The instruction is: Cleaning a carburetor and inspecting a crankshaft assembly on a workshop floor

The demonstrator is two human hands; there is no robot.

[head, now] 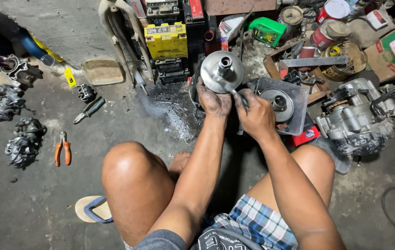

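At the upper centre of the frame our left hand (214,101) grips the rim of the round metal pulley (222,71) while our right hand (254,115) pinches a thin tool (240,97) against it, and greasy fingers could let the pulley drop to the floor (44,203).

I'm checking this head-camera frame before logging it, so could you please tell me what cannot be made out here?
- Head view: the underside of the round metal pulley is hidden by the left hand.
- Whatever the right hand grips is covered by its fingers.
- The black cable runs off the right edge.
- The dark engine parts at left are too grimy to tell apart.
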